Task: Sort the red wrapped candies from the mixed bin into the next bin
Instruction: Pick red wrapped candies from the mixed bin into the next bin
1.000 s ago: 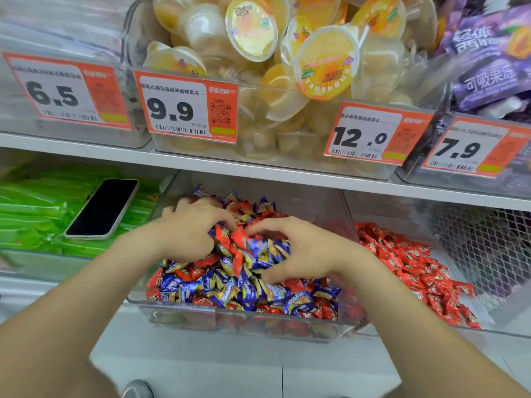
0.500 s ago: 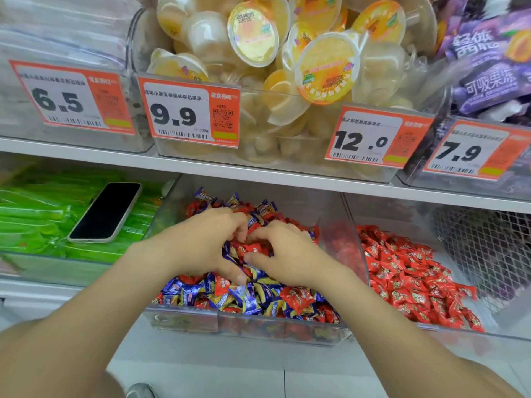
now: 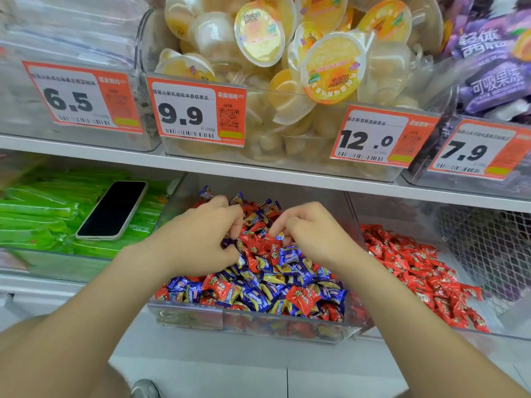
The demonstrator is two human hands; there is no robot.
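A clear mixed bin (image 3: 253, 323) on the lower shelf holds red wrapped candies (image 3: 301, 300) mingled with blue wrapped ones (image 3: 290, 255). Both my hands are down in the pile near the bin's back. My left hand (image 3: 195, 237) has its fingers curled against the thumb, and a dark blue wrapper shows inside its grip. My right hand (image 3: 313, 234) curls its fingertips down and pinches a red candy at the pile's top. To the right, the neighbouring clear bin (image 3: 431, 334) contains only red candies (image 3: 416, 271).
A black phone (image 3: 113, 209) lies on green packets (image 3: 37, 222) in the left bin. The upper shelf (image 3: 258, 170) overhangs the bins, carrying jelly cups (image 3: 287, 67) and price tags. A mesh-lined bin (image 3: 488, 242) stands at the far right.
Both hands have shifted from the middle of the pile toward its back. Their fingers have curled in tighter, and the two hands have drawn slightly apart.
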